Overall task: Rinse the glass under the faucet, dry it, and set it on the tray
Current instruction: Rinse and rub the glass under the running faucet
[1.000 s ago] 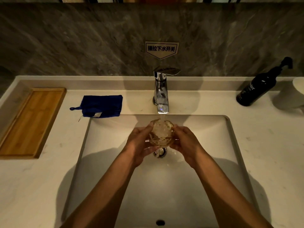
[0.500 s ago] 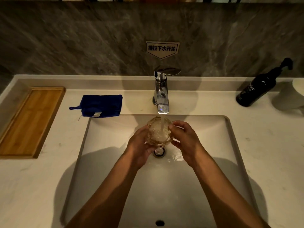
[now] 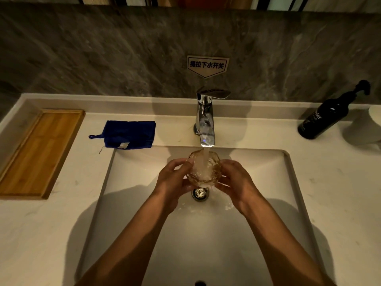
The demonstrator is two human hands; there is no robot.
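Amber-tinted and faceted, the glass (image 3: 204, 167) sits directly under the spout of the chrome faucet (image 3: 205, 118), mouth tilted up toward the stream of water (image 3: 204, 159), which pours straight into it. The left hand (image 3: 175, 182) wraps the glass's left side with curled fingers, and the right hand (image 3: 235, 180) cups its right side, so both hands grip it between them above the round metal drain (image 3: 200, 194). Water seems to spill from the glass's lower edge, though the glare makes that hard to judge. Below the faucet, the white rectangular sink (image 3: 134, 182) has smooth sloping walls. Left of the faucet, a folded blue cloth (image 3: 128, 134) lies flat on the pale marbled counter (image 3: 41, 234). Farther left, well apart from the faucet, lies a shallow rectangular wooden tray (image 3: 39, 151) with a raised rim. Right of the faucet stands a dark pump bottle (image 3: 327, 118). Behind the faucet, a small shield-shaped sign (image 3: 207, 66) is fixed to the grey stone wall (image 3: 103, 54).
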